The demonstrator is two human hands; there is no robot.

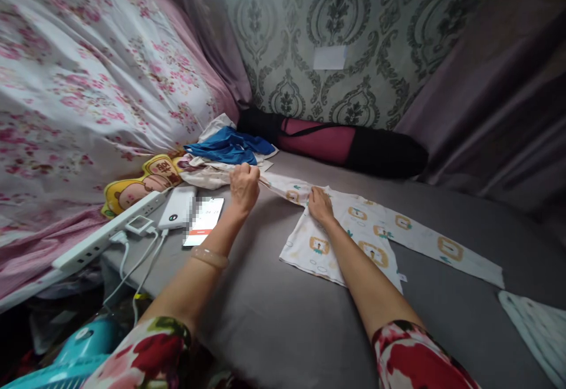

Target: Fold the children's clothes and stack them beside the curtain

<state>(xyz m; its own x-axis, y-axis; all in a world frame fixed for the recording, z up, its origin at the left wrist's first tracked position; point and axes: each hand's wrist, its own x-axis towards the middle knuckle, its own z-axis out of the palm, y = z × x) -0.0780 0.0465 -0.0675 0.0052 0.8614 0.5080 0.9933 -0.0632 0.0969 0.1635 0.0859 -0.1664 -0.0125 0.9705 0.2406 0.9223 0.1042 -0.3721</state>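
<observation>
A small white long-sleeved shirt (318,244) with orange and green prints lies spread on the grey sheet. My left hand (245,187) is closed on the cuff end of its left-side sleeve, which stretches out between my hands. My right hand (320,205) is at the shoulder, where that sleeve meets the body, with its fingers bent onto the fabric. The other sleeve (448,249) lies extended to the right, its cuff near a folded pale cloth.
Blue and white clothes (234,144) are heaped behind my left hand. A phone (204,222), power bank (177,207), power strip (110,233) with cables and yellow cushion (145,185) sit at the left. A black and maroon bag (331,141) lies by the wall; a folded cloth (537,330) is at right.
</observation>
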